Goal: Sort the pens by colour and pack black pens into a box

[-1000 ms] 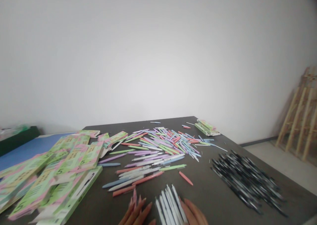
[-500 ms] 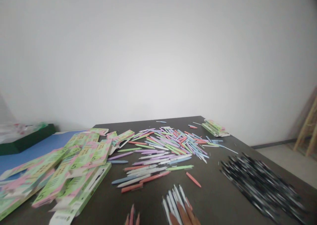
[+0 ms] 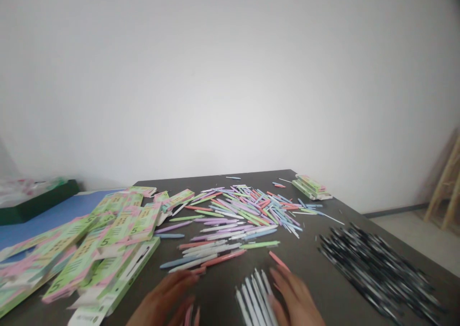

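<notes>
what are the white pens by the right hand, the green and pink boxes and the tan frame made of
White pens: probably plastic, smooth, going by their even, pale barrels. Green and pink boxes: likely thin printed card, given the flat panels and loose flaps. Tan frame: perhaps bare wood, matte and pale, though blurred.

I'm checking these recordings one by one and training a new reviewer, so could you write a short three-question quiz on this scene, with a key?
1. True or false: the dark pens lie farther to the right than the white pens.
2. Which is nearer the white pens, the left hand or the right hand?
3. What lies partly over the blue surface?
A) dark pens
B) green-and-pink boxes
C) wooden stand

Key: 1. True. 2. The right hand. 3. B.
</notes>
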Motion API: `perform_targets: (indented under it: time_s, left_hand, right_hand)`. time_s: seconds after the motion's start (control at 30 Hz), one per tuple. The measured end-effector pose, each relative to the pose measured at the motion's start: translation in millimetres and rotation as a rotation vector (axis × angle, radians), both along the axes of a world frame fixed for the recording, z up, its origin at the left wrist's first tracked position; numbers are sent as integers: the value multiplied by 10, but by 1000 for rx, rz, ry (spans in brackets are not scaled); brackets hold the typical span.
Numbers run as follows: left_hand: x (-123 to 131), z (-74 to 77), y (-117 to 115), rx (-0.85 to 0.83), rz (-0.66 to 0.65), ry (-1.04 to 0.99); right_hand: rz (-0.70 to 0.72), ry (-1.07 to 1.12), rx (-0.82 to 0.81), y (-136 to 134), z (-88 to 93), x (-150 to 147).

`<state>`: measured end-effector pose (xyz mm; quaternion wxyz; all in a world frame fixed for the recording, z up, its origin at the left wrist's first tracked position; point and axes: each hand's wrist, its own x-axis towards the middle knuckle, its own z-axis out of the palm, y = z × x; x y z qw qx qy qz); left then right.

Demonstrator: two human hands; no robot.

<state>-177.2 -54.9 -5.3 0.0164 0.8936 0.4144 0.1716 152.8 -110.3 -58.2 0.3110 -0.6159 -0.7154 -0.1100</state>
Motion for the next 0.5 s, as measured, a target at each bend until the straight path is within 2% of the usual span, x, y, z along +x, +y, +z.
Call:
perform_targets:
  time_s: [0.07,0.1,0.2,0.33,0.5]
  left_hand:
    - [92,178,237,-82,88,-36]
    - [145,221,347,-113,94,-33]
    - [291,207,560,-148,104,49]
    - [404,119,612,-158,126,164]
    - [389,156,580,-214,63,209]
  right_hand:
    - [-44,51,-95,162,173,168]
    - [-58,76,-157,238,235,228]
    - [-6,151,-324,411,300,314]
    - [38,228,-376,534,240,304]
    - [49,289,-427,674,236,325]
